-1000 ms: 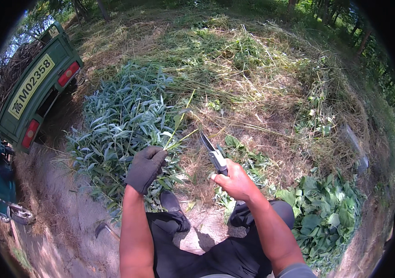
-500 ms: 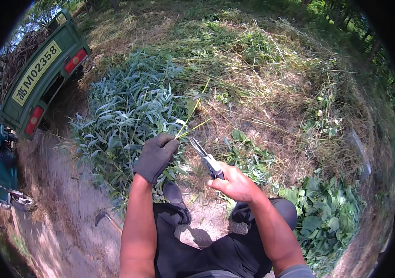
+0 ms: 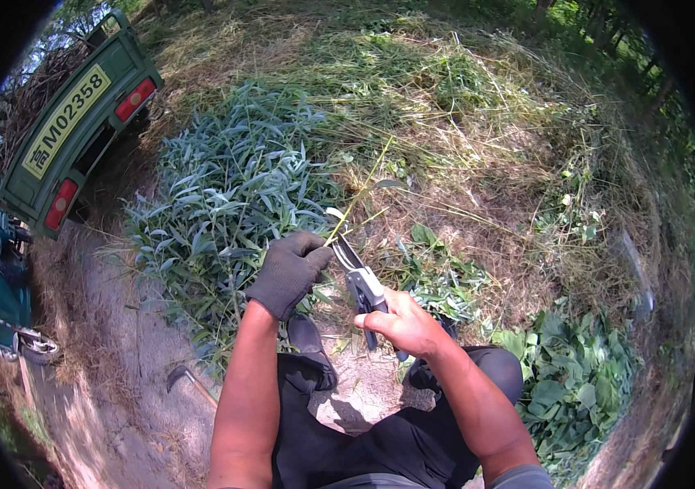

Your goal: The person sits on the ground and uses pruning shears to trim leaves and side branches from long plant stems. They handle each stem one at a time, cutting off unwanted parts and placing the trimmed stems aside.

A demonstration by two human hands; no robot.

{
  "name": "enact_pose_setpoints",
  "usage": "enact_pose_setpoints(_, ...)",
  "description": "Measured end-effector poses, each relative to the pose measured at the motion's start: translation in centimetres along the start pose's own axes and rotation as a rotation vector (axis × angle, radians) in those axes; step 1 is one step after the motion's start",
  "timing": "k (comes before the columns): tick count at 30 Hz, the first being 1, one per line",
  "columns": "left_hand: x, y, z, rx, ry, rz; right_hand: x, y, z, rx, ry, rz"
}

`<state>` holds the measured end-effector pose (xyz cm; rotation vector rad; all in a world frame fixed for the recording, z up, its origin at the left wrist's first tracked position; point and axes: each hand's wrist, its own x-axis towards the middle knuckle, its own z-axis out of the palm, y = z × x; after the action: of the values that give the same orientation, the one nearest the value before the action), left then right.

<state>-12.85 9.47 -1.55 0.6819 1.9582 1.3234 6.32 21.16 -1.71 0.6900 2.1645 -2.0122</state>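
My left hand (image 3: 289,273), in a dark knit glove, pinches a thin green plant stem (image 3: 361,194) whose forked top slants up and to the right. Bare and ungloved, my right hand (image 3: 408,324) is closed round the handles of pruning shears (image 3: 366,285) with white and dark grips. The blades point up and left, right beside the gloved fingertips at the stem's lower end. Whether they touch the stem is hard to make out. Just beyond my left hand spreads a big heap of blue-green leafy stalks (image 3: 229,183).
A pile of broad green leaves (image 3: 580,379) lies at the right, near my knee. On the ground at left rests a sickle (image 3: 192,385). A green cargo vehicle (image 3: 78,130) loaded with sticks stands at the far left, with a teal machine (image 3: 1,301) nearer. Cut grass (image 3: 445,122) covers the far ground.
Both hands have shifted; the left moved right and slightly up with the stem. The shears' handles have spread apart and their blades have come up against the stem's lower end.
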Motion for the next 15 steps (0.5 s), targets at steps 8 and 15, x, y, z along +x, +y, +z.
enact_pose_setpoints(8,0.1,0.7,1.5,-0.045,0.028,-0.079,0.6,1.9,0.1,0.527,-0.078,0.073)
enact_pose_setpoints(15,0.9,-1.8,1.0,0.272,-0.044,0.229,-0.2,0.2,0.3,0.731,-0.045,0.092)
